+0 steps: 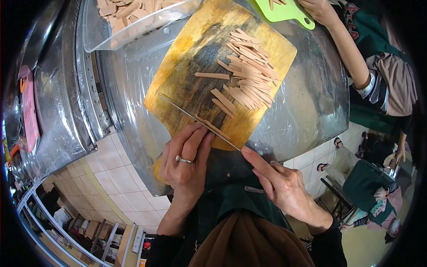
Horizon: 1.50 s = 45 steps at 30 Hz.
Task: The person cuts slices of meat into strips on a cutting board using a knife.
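Note:
A worn yellow wooden cutting board (187, 58) lies on a steel table wrapped in clear plastic (311, 107). On the board's right side is a pile of thin tan strips (251, 71). My right hand (284, 184) grips a long thin knife (195, 119), index finger stretched along its back; the blade lies across the board's near edge. My left hand (187, 162), wearing a ring, presses its fingertips on a small tan piece (215, 129) right beside the blade.
A clear plastic tub (138, 22) of tan slices stands at the top left. Another person's arm (351, 49) reaches to a green cutting board (284, 11) at the top right. Steel counter at left, tiled floor below.

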Motion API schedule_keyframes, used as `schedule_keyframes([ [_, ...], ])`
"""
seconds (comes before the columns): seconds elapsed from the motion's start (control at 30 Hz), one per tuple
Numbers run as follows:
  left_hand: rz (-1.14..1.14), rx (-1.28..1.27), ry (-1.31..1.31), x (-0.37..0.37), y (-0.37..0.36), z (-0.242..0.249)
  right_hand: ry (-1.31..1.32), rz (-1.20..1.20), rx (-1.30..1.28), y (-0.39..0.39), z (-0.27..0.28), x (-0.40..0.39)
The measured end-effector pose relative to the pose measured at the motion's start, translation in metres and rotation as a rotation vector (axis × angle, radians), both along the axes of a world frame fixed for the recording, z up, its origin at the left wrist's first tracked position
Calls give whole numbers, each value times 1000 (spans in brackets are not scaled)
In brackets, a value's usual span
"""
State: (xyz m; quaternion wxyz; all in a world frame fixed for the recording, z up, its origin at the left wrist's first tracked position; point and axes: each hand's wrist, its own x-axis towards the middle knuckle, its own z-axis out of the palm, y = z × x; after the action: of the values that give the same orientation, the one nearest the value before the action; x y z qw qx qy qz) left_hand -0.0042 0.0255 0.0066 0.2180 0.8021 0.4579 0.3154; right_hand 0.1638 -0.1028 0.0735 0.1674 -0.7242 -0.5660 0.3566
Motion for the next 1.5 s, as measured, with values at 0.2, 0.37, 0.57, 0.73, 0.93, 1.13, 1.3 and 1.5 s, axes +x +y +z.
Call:
schedule_keyframes([
  [0.2,-6,4,2,1,2,0,-4,13,-80,28,-4,-5],
  [0.37,4,29,4,4,0,0,188,-61,-33,44,-12,6],
  [0.57,15,13,10,4,-2,1,348,-142,120,43,-19,26],
  [0.73,-71,46,19,9,6,9,331,-216,147,33,-9,43],
  [0.93,-150,26,-42,22,25,1,363,-342,175,13,-9,54],
  [1.13,-210,-5,-86,42,47,-6,320,-338,161,-4,-13,52],
  [1.3,-203,-181,-162,43,56,-2,294,-330,217,-14,-15,49],
  [1.5,-231,5,68,40,57,13,258,-321,219,-22,-14,46],
])
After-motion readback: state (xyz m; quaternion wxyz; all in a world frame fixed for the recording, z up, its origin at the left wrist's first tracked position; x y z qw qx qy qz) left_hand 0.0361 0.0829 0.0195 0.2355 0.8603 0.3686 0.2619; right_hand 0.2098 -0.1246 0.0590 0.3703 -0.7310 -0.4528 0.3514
